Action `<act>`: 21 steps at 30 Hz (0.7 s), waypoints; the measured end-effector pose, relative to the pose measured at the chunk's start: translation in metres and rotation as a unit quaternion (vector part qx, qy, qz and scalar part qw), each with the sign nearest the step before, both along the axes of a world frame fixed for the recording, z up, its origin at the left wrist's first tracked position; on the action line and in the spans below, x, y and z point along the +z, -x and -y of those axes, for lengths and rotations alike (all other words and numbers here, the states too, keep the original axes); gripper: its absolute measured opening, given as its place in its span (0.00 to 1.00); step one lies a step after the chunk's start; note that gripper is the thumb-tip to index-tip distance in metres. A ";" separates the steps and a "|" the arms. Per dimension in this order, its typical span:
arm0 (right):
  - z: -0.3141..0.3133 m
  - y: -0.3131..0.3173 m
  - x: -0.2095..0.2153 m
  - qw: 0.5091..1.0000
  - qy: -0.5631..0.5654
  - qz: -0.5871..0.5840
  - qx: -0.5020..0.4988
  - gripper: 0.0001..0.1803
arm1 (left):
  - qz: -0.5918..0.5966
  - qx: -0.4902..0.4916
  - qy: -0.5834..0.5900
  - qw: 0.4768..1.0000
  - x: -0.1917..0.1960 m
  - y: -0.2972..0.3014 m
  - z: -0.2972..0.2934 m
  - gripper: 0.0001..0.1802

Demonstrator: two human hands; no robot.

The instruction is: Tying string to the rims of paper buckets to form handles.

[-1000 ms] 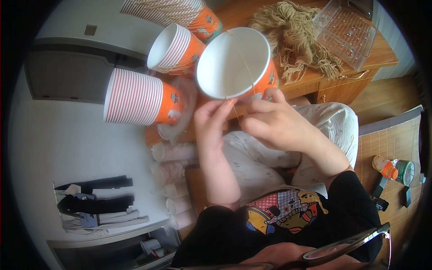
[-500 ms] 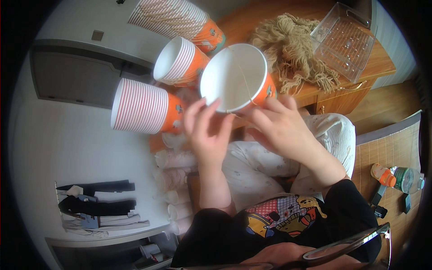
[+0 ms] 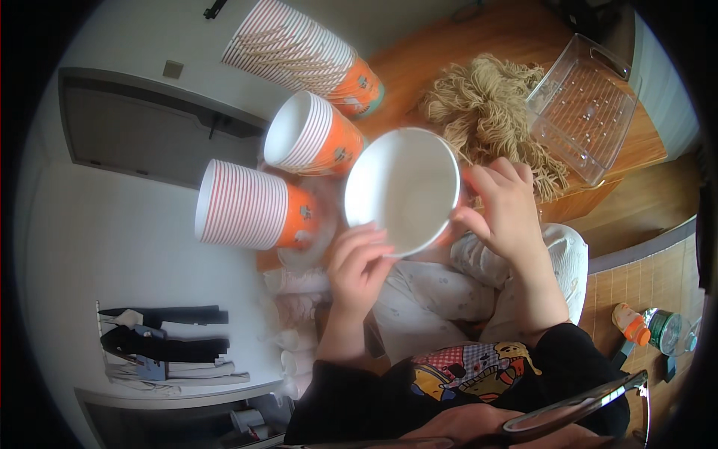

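Observation:
A single paper cup (image 3: 404, 191), white inside and orange outside, is held tilted with its wide mouth toward me. My left hand (image 3: 359, 269) pinches its rim at the lower left, fingers closed together. On the cup's right side, my right hand (image 3: 505, 206) grips the wall, with the thumb near the rim. Just beyond lies a shorter stack of cups (image 3: 314, 135) with string around its orange part. A taller stack of cups (image 3: 247, 203) is to the left, and a long stack wrapped with strings (image 3: 299, 56) stands behind.
A heap of beige strings (image 3: 486, 105) lies on the wooden table (image 3: 407, 63), beside a clear plastic bin (image 3: 583, 108) holding small white bits. Several wrapped packs of cups (image 3: 295, 310) line the left of my legs. Bottles (image 3: 664, 329) stand on the floor mat at right.
The string seen across the cup's mouth no longer shows there. My right hand has shifted from the lower rim to the cup's right side, and the cup sits lower in view.

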State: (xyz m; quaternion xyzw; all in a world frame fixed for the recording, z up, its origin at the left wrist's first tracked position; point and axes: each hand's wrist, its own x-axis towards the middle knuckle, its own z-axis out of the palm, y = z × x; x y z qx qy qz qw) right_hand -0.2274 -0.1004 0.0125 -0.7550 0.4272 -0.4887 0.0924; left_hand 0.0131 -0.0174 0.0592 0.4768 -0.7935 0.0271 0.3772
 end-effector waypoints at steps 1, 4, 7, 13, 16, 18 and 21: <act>0.003 0.003 -0.001 1.000 -0.005 0.000 0.013 0.34 | 0.000 -0.001 -0.001 1.000 0.004 -0.003 -0.002 0.11; 0.011 0.002 -0.001 0.998 -0.025 0.021 0.050 0.37 | 0.038 -0.028 -0.008 0.999 0.022 -0.014 -0.011 0.13; 0.016 0.002 -0.002 0.987 -0.086 0.058 0.124 0.35 | 0.056 -0.042 -0.041 0.997 0.036 -0.021 -0.013 0.13; 0.023 -0.004 -0.011 0.974 -0.122 0.032 0.188 0.29 | 0.136 -0.073 -0.077 0.985 0.068 -0.040 -0.006 0.10; 0.023 -0.013 -0.013 0.961 -0.142 0.054 0.233 0.25 | 0.230 -0.054 -0.050 0.970 0.105 -0.050 -0.007 0.07; 0.023 -0.017 -0.014 0.959 -0.147 0.050 0.238 0.24 | 0.284 -0.020 -0.005 0.959 0.131 -0.054 -0.004 0.09; 0.024 -0.024 -0.017 0.963 -0.142 0.035 0.226 0.24 | 0.335 0.014 0.075 0.939 0.168 -0.066 0.010 0.08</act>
